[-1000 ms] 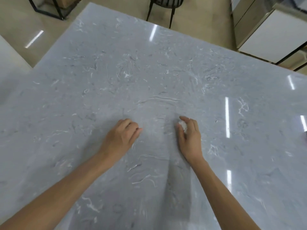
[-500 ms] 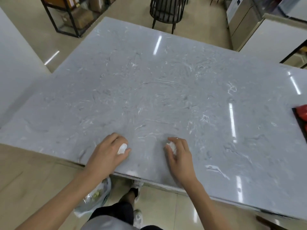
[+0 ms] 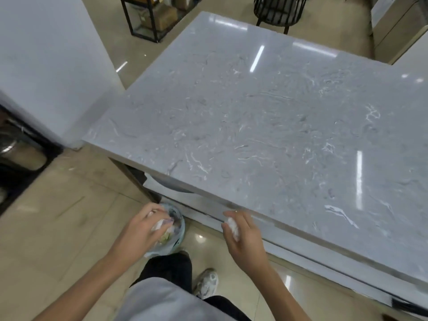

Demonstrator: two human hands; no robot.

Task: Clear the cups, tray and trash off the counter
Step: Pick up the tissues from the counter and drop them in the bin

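Note:
My left hand [image 3: 141, 230] is closed around a crumpled white paper scrap [image 3: 159, 224] and hovers just over a small bin [image 3: 177, 239] lined with a clear bag, on the floor under the counter's near edge. My right hand [image 3: 243, 237] grips another white paper wad [image 3: 232, 225], held off the grey marble counter [image 3: 266, 126], just below its front edge. No cups or tray show in this view.
A white wall or pillar [image 3: 51, 56] stands left of the counter. A black metal shelf with boxes [image 3: 152, 17] and a black chair [image 3: 278, 8] lie beyond the far end. My legs and a white shoe [image 3: 207, 284] are on the tile floor.
Both hands, each holding a paper wad, have pulled back off the counter top and dropped below its edge. The left one now sits over the floor bin. My view has tilted down.

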